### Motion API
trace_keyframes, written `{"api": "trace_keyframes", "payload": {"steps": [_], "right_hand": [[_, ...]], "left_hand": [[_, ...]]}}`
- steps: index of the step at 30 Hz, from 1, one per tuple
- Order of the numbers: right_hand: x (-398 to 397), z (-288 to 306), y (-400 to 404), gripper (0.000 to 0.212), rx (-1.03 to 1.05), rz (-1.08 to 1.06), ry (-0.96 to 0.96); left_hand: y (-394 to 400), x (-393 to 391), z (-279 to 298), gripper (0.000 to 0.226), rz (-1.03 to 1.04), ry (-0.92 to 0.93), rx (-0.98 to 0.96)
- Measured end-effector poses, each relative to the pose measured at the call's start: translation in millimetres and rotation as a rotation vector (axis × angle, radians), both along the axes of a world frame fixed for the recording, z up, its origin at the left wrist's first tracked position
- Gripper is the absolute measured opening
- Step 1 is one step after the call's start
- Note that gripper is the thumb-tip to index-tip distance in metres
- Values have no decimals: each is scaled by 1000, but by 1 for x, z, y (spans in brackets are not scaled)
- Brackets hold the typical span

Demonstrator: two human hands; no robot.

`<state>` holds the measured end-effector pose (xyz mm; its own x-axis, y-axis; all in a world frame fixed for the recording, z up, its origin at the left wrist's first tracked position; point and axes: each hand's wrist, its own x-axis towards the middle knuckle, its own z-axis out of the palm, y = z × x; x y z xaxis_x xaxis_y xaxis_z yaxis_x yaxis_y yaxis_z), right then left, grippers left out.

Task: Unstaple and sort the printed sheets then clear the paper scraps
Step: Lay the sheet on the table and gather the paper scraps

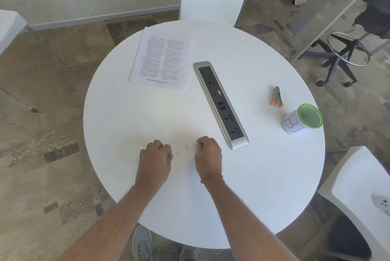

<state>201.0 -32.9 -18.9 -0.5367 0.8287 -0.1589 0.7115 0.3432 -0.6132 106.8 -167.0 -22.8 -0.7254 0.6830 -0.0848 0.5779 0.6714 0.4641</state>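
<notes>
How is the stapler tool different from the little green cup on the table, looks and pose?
The stapler tool is grey metal with orange tips and lies flat; the green cup stands upright. The tool is slim and long; the cup is round, with a green mesh inside and a white handwritten label around it. Both sit on the white table, right of the power strip, untouched by either hand.

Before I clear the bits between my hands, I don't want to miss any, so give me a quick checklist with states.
1. Printed sheets stacked aside, far left: ok.
2. Staple remover put down, away from hands: ok.
3. Green-rimmed cup upright, open, on the right: ok.
4. Small scraps lying on the table: not ok.
5. Left hand and right hand holding nothing: cannot tell, fingers curled under.
</notes>
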Motion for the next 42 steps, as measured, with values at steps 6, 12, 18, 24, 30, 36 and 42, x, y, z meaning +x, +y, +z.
{"api": "trace_keyframes", "payload": {"steps": [6,12,18,24,30,36,42], "right_hand": [[21,-3,-9,48,230,-45,-37],[40,-25,-35,46,399,172,-272],[37,-27,-49,74,330,257,-367],[23,-25,-49,82,299,386,-377],[24,-25,-52,73,374,252,-301],[13,-21,-35,59,281,1,-178],[-4,-16,-16,46,185,-4,-159]], "left_hand": [[15,-7,-5,23,129,-117,-9],[38,-8,0,38,172,-90,-75],[44,-2,5,32,198,-89,-60],[22,-19,4,16,262,7,-6],[12,-28,8,13,288,-6,10],[14,-21,10,13,279,-15,65],[12,-16,10,11,242,32,65]]}}
